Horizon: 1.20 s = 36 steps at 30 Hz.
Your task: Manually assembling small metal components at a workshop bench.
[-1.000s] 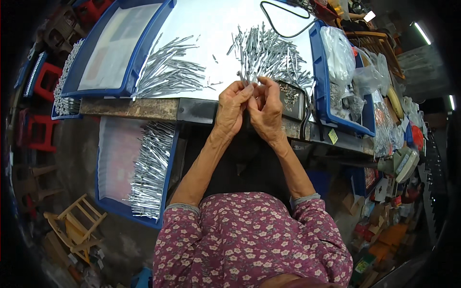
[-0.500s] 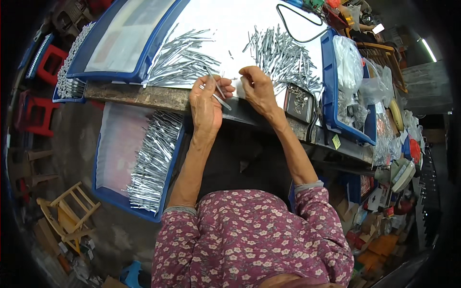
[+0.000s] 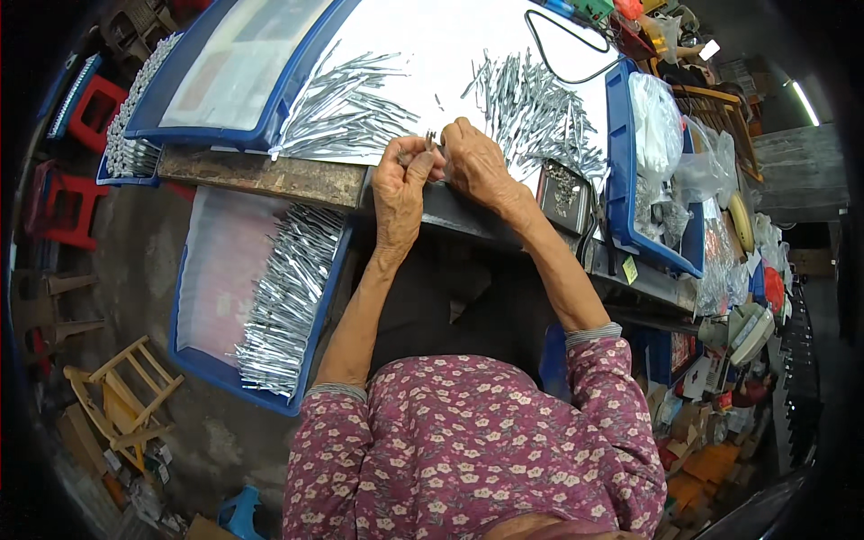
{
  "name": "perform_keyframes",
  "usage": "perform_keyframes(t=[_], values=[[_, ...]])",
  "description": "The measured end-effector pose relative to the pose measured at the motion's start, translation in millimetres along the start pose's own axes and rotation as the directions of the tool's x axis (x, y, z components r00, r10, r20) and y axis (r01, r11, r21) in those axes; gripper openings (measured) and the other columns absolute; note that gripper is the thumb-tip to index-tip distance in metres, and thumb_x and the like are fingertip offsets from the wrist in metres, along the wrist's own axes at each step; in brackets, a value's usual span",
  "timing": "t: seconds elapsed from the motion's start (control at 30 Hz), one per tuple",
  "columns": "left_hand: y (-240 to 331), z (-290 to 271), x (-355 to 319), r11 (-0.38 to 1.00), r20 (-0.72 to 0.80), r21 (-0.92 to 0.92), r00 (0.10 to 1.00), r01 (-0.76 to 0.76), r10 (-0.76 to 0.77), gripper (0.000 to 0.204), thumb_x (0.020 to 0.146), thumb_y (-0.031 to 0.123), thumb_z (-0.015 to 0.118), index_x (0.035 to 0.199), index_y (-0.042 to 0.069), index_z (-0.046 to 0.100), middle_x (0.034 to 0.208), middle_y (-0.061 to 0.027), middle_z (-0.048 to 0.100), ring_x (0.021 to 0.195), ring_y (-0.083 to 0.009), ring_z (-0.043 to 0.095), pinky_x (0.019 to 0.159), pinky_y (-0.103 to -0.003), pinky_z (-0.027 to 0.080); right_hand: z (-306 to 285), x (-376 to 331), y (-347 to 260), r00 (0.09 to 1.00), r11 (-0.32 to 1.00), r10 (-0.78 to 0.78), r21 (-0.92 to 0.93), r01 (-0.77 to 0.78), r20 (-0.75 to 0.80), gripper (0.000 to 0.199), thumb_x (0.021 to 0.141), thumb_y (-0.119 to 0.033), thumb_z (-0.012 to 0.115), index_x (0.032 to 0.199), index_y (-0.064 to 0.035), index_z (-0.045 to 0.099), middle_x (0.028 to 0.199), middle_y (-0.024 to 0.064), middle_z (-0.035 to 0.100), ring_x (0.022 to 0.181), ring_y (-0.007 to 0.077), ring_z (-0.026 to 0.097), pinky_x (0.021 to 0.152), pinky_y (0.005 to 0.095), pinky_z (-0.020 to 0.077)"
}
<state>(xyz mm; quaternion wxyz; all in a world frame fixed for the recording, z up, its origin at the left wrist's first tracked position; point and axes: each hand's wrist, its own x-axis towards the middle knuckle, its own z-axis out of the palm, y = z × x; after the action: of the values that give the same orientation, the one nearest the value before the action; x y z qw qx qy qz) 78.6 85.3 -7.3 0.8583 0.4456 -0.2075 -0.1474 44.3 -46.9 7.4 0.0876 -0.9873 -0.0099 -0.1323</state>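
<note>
While the left hand (image 3: pixel 399 191) pinches a small metal piece (image 3: pixel 430 139) — its long way seems to point forward — the right hand (image 3: pixel 481 166) curls just right of it, grip too hidden to tell.

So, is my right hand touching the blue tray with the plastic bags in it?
Apart. The head view shows the right hand left of the blue tray, with the small dark tray between them.

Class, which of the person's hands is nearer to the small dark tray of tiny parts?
Right. The right hand is left of the tray and slightly farther up the picture; the left hand is farther left, beyond the right hand.
</note>
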Motion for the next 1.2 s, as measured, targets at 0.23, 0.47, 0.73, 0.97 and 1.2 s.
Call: perform_keyframes(t=[0.23,0.47,0.73,0.97,1.2], values=[[0.9,0.5,3.4,0.994,0.035,-0.007,0.994,0.106,-0.105,0.01,0.085,0.009,0.053,0.089,0.001,0.047,0.073,-0.0036,0.057,0.057,-0.0035,0.041,0.053,-0.016,0.036,-13.2,-7.7,-1.8,0.952,0.844,0.299,0.485,-0.23,-0.067,0.008,0.078,-0.005,0.051,0.082,0.0019,0.049,0.063,0.0146,0.056,0.057,0.0281,0.055,0.052,0.0365,0.0426],[0.4,15.0,1.8,0.965,0.077,-0.118,0.971,0.236,-0.228,0.011,0.083,0.005,0.054,0.09,-0.001,0.048,0.067,-0.0027,0.056,0.052,-0.0023,0.039,0.047,-0.015,0.031,-39.7,-28.4,-3.6,0.858,0.233,0.445,0.892,-0.387,0.256,0.015,0.079,-0.007,0.053,0.09,0.003,0.058,0.064,-0.001,0.049,0.055,0.0058,0.041,0.051,0.019,0.0332],[-2.7,25.0,-1.0,0.944,0.135,-0.066,0.941,0.322,-0.312,0.014,0.081,0.005,0.057,0.091,-0.002,0.05,0.068,-0.0039,0.058,0.05,-0.002,0.04,0.044,-0.015,0.029,-42.8,-44.6,6.0,0.838,-0.114,0.498,0.975,-0.19,0.221,0.021,0.081,-0.011,0.058,0.094,0.0057,0.059,0.07,0.0026,0.052,0.058,0.0059,0.043,0.051,0.0171,0.0346],[1.4,34.2,-6.9,0.935,0.142,0.075,0.924,0.347,-0.355,0.009,0.081,0.004,0.055,0.089,0.0,0.052,0.066,-0.0012,0.057,0.052,-0.0004,0.04,0.045,-0.014,0.03,-41.3,-49.5,18.1,0.866,-0.097,0.483,0.991,-0.091,0.127,0.023,0.084,-0.015,0.056,0.095,0.005,0.058,0.074,0.0024,0.053,0.063,0.0064,0.045,0.055,0.0176,0.0366],[-2.8,36.0,-8.3,0.936,0.155,0.174,0.93,0.307,-0.334,0.01,0.081,0.005,0.054,0.089,-0.001,0.053,0.066,-0.0008,0.057,0.056,-0.0018,0.045,0.05,-0.015,0.033,-42.8,-48.9,18.4,0.838,-0.106,0.537,0.993,-0.05,0.1,0.021,0.085,-0.014,0.054,0.095,0.0043,0.058,0.08,0.0046,0.056,0.064,0.0074,0.048,0.058,0.0184,0.0392]])
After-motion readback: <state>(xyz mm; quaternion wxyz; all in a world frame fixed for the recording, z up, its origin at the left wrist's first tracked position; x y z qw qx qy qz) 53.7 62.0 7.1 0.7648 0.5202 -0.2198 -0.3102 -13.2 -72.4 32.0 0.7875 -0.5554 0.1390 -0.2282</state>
